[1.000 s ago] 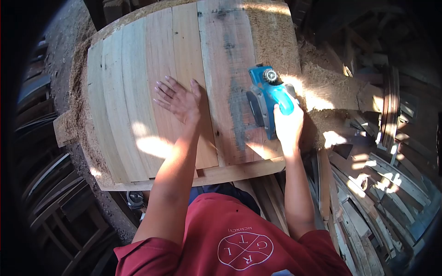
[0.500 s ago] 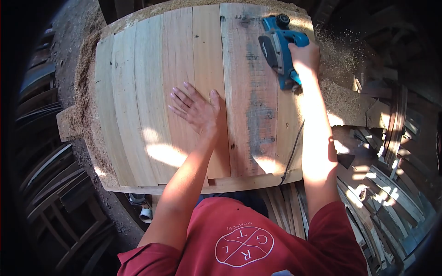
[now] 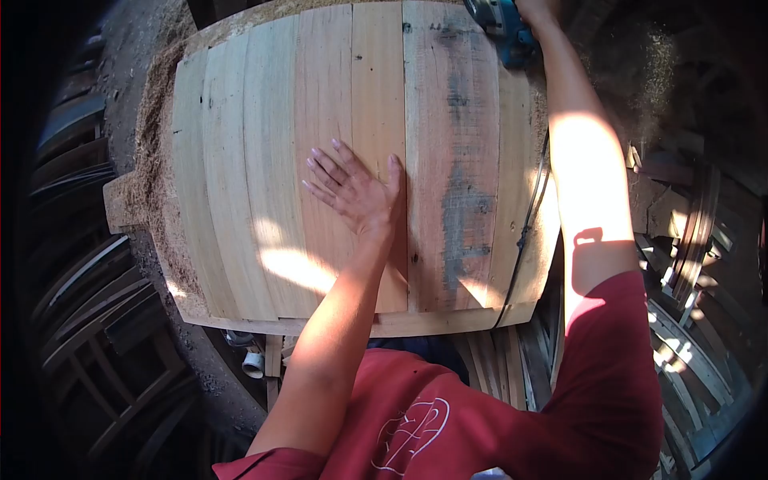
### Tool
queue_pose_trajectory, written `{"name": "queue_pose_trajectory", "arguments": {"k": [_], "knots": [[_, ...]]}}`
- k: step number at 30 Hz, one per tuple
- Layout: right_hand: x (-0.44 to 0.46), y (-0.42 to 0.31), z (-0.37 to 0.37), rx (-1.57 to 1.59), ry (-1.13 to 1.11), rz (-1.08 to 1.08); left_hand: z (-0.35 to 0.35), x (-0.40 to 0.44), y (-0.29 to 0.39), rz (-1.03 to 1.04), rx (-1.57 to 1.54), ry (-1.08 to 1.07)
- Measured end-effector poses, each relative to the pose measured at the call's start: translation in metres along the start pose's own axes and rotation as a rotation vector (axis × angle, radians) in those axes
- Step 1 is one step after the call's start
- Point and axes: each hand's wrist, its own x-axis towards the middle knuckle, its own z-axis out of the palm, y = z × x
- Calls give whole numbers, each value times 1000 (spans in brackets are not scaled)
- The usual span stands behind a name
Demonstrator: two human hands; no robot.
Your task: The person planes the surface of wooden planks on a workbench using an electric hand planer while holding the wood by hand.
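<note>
My left hand [image 3: 356,192] lies flat with its fingers spread on the joined wooden boards [image 3: 324,104], near the middle of the panel. At the top edge of the view, my right hand [image 3: 538,11] grips a blue power planer [image 3: 512,36], which is partly cut off by the frame. The planer rests over the far right part of the panel, beyond a board with dark stains [image 3: 464,200]. Its black cord [image 3: 524,232] runs down across the right side of the boards and over the near edge.
Sawdust [image 3: 156,136] is heaped along the panel's left side. Stacked wood pieces [image 3: 696,232] lie at the right, and dark wooden frames [image 3: 104,352] stand at the lower left. A white pipe end [image 3: 253,365] shows below the panel's near edge.
My right hand has pushed the planer away from me, up the right side to the frame's top edge. The cord now stretches across the boards. My left hand remains flat on the panel.
</note>
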Motion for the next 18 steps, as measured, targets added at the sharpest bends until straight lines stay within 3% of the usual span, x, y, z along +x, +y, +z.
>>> {"name": "queue_pose_trajectory", "arguments": {"k": [3,8,9,16,17,18], "knots": [[20,16,9,88,28,-42,1,0,1,-7,35,4],[-90,7,-63,362,-86,236,9,-2,0,-7,41,56],[-107,53,-70,381,-178,118,11,-1,-1,-7,51,75],[-391,84,-220,243,-121,227,19,-1,-5,-13,39,72],[-433,90,-236,358,-123,268,20,1,-5,4,33,72],[-471,89,-252,248,-97,284,23,1,-6,-2,17,65]]}}
